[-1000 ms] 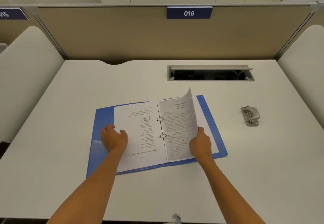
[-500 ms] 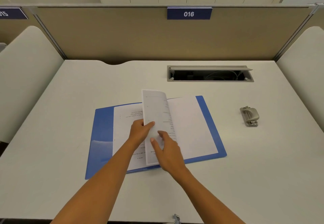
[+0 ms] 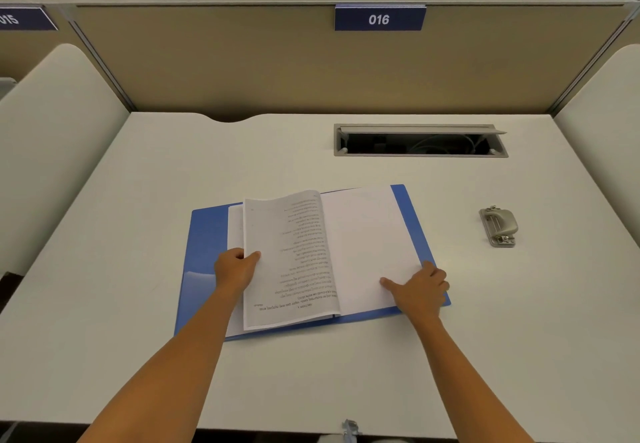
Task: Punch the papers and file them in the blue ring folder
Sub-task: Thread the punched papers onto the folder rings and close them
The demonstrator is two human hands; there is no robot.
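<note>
The blue ring folder [image 3: 204, 234] lies open in the middle of the white desk. A printed sheet [image 3: 291, 255] has been turned over onto the left stack, its text upside down to me. My left hand [image 3: 235, 269] pinches that sheet's left edge, thumb on top. A blank white page [image 3: 367, 241] covers the folder's right half. My right hand [image 3: 420, 288] rests on that page's lower right corner with its fingers curled under and the thumb stretched out. The rings are hidden under the paper.
A grey metal hole punch [image 3: 498, 226] sits on the desk to the right of the folder. An open cable tray [image 3: 420, 141] is set into the desk behind it. Beige partitions wall in the back and both sides.
The printed sheet went from the right side, over the rings, down onto the left stack. My left hand took its edge; my right hand let go and moved to the right page.
</note>
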